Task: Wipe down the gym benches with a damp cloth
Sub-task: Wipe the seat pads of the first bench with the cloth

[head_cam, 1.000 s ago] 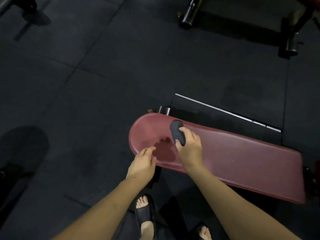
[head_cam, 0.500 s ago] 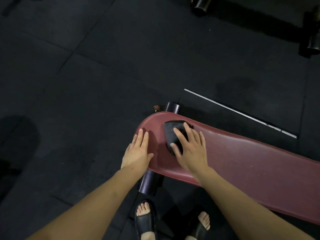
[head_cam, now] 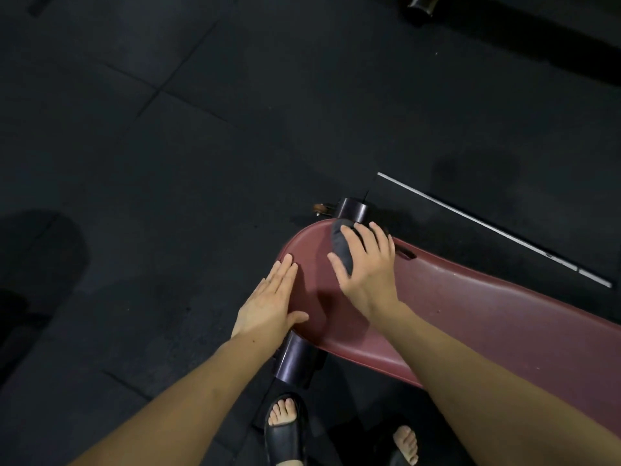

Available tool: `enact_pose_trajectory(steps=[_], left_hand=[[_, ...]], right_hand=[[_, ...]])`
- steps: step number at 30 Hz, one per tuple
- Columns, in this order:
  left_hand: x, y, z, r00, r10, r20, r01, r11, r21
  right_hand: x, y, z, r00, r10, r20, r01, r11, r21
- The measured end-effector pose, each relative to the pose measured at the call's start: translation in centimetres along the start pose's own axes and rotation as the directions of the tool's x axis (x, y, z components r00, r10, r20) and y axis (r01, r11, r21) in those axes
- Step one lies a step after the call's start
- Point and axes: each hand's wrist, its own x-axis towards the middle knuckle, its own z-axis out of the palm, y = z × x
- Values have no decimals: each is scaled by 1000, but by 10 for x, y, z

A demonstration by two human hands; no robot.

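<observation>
Cloth [head_cam: 342, 248], dark and bunched, lies on the rounded end of the red bench pad [head_cam: 470, 317], close to its far edge. The right hand [head_cam: 368, 267] presses down on it with fingers straight and spread, the thumb stretched out to the cloth's left side, so only the cloth's left part shows from under the palm. The left hand [head_cam: 268, 306] rests flat on the pad's end rim just beside it, fingers straight and held together, thumb lying along the near edge; it holds nothing. The pad runs off toward the lower right. A dark round bar [head_cam: 295, 359] sticks out below the pad near the left wrist, and another bar end [head_cam: 351, 208] shows past the far edge. Two feet in black slide sandals [head_cam: 285, 428] stand on the dark rubber floor [head_cam: 168, 163], where a thin white line [head_cam: 487, 227] runs beyond the bench.
</observation>
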Motion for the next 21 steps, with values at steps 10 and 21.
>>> enact_pose_trajectory(steps=[10,21], left_hand=[[-14,-33,13,996,-31,-84,27,999,-44],[-33,-31,-3,953,-216,-211,128,922,-366]], right_hand=[[-44,-19,7,850,-504,152,502,863,53],[-66,-69,17,947,-313,69,303,944,130]])
